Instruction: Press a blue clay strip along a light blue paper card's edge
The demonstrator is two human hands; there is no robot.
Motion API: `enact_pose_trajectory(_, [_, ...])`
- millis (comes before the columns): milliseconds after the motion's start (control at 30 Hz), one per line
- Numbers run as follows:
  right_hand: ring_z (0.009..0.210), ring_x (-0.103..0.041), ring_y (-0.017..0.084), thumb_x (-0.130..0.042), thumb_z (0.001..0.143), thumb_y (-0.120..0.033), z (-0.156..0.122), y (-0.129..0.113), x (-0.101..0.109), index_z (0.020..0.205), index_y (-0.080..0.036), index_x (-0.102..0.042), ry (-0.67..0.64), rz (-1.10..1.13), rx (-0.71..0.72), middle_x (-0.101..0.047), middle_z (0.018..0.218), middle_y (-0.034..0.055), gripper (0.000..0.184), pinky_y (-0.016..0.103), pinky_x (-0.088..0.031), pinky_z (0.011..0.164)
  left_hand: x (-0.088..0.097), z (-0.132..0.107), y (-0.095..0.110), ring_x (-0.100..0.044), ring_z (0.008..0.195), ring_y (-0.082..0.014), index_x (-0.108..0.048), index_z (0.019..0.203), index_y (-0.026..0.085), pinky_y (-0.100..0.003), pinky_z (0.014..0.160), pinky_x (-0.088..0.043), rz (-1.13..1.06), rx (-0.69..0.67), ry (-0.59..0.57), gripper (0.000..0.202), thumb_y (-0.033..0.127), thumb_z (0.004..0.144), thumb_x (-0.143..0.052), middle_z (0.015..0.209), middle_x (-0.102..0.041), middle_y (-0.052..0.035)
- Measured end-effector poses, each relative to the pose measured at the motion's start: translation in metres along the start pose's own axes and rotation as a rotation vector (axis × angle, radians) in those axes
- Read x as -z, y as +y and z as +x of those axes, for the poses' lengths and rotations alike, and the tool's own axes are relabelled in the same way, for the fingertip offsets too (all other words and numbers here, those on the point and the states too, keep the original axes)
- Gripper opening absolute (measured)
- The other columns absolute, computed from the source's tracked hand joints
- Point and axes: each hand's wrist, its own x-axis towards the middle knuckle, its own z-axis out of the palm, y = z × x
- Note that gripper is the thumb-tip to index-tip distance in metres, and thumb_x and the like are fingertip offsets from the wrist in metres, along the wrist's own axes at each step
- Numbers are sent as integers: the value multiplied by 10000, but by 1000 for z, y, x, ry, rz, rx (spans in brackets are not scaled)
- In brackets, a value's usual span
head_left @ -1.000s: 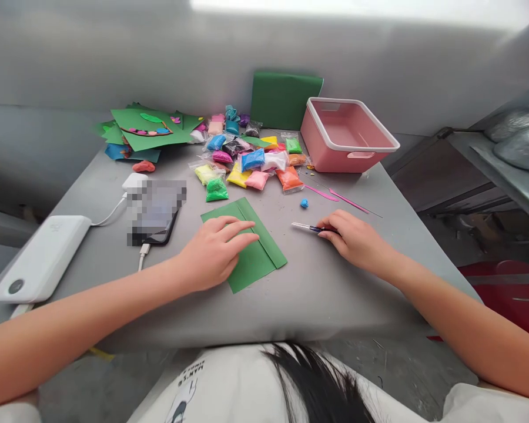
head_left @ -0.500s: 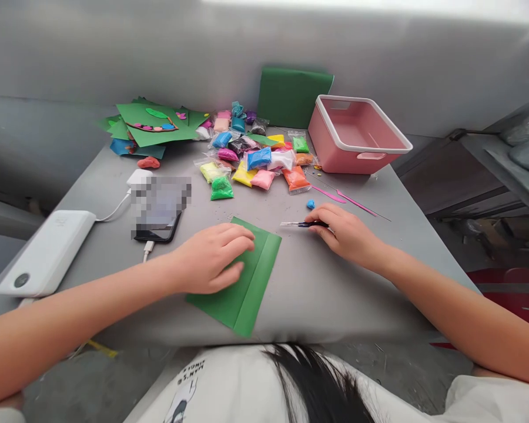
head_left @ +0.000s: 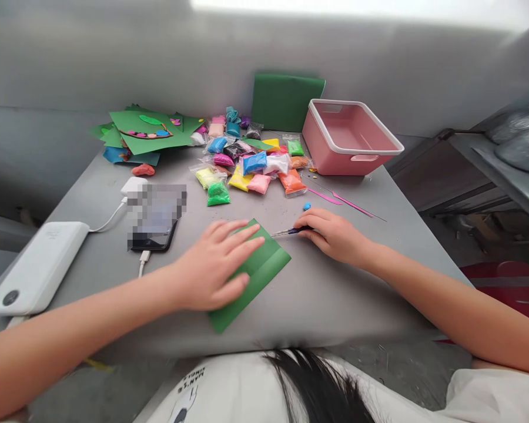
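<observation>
My left hand [head_left: 218,264] lies on a folded sheet of green paper [head_left: 268,258], its fingers spread and stretched out. A crease runs along the paper near its right side, and part of the sheet is hidden under the hand. To the right, my right hand [head_left: 330,235] is closed around the dark handle of a craft knife [head_left: 293,231]. Its thin silver blade points left, with the tip close to the paper's upper right edge. Just beyond the right fingers sits a small lump of blue clay [head_left: 307,206].
Bags of coloured clay [head_left: 254,163] are heaped mid-table. Beside them stand a pink basket [head_left: 357,161] and a green board [head_left: 286,103]. Pink modelling tools [head_left: 352,205] lie at right. Decorated green sheets [head_left: 145,129], a phone [head_left: 158,217] and a white power bank [head_left: 39,264] occupy the left.
The green paper has turned clockwise and shifted slightly right under my left hand, whose fingers are now more spread. My right hand has moved a little left with the craft knife.
</observation>
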Motion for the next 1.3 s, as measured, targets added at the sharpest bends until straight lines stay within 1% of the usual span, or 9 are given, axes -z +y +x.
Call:
enact_pose_trajectory(67, [913,-638,211,-481,989,-184,1,2,1,1014,-195,-635,-13,16,24,-682,972,90,157,348,-548,809,-14,-6,18,-154,1531,-437,-289,1573,70,-608,1190,-235,-55,85,-59,908,701,930,-402,1656,-199,-209])
enact_pose_trajectory(167, [901,-639,204,-495,988,-199,3,6,1,1020,-194,-645,-82,62,57,-677,980,88,153,341,-547,802,-30,-10,22,-71,1551,-401,-161,1594,31,-564,1231,-174,-96,152,-86,1028,771,910,-365,1664,-130,-232])
enact_pose_trajectory(367, [921,-634,211,-489,988,-207,10,5,1,1037,-199,-668,-148,65,55,-679,1006,96,185,351,-540,815,-18,3,-34,-111,1559,-337,-86,1617,117,-485,1255,-141,-111,-119,-154,987,712,919,-451,1673,-180,-174])
enact_pose_trajectory(500, [921,-633,212,-502,985,-199,8,-1,1,1015,-196,-679,-158,81,75,-686,980,93,179,351,-537,823,-11,6,-53,-160,1551,-342,-93,1620,124,-476,1249,-167,-91,-158,-136,973,688,923,-472,1673,-187,-167])
enact_pose_trajectory(800, [914,-635,201,-530,973,-180,-11,-9,1,1016,-191,-684,-138,136,46,-681,975,84,160,335,-542,812,-12,6,-51,-97,1552,-390,-391,1537,385,-616,1209,-189,-49,-248,-138,559,547,1003,-420,1689,-160,-61])
enact_pose_trajectory(933, [903,-640,198,-536,971,-179,-14,-13,0,1014,-199,-692,-127,153,38,-687,957,79,162,328,-543,815,-10,6,-46,-141,1538,-424,-420,1525,378,-649,1187,-214,-31,-245,-134,543,529,1003,-420,1681,-199,-68])
enact_pose_trajectory(1067, [906,-636,198,-536,971,-178,-14,-14,-2,1015,-187,-697,-109,156,46,-684,965,87,166,328,-544,823,-12,12,-33,-86,1523,-493,-439,1519,355,-728,1134,-209,0,-191,-37,521,474,1013,-399,1687,-165,-61])
enact_pose_trajectory(1167, [901,-638,196,-546,968,-183,-14,-13,-3,1023,-198,-703,-100,169,51,-688,959,80,167,332,-551,822,-17,19,-25,-106,1547,-408,-422,1529,333,-685,1184,-129,-7,-207,-14,502,404,1041,-328,1664,-255,-40])
enact_pose_trajectory(1300, [907,-651,194,-554,966,-185,-15,-13,-3,1029,-219,-715,-80,182,57,-699,959,75,176,335,-564,823,-19,23,-25,-167,1552,-324,-348,1569,269,-574,1239,-84,-51,-210,-119,580,502,1044,-273,1646,-294,-40])
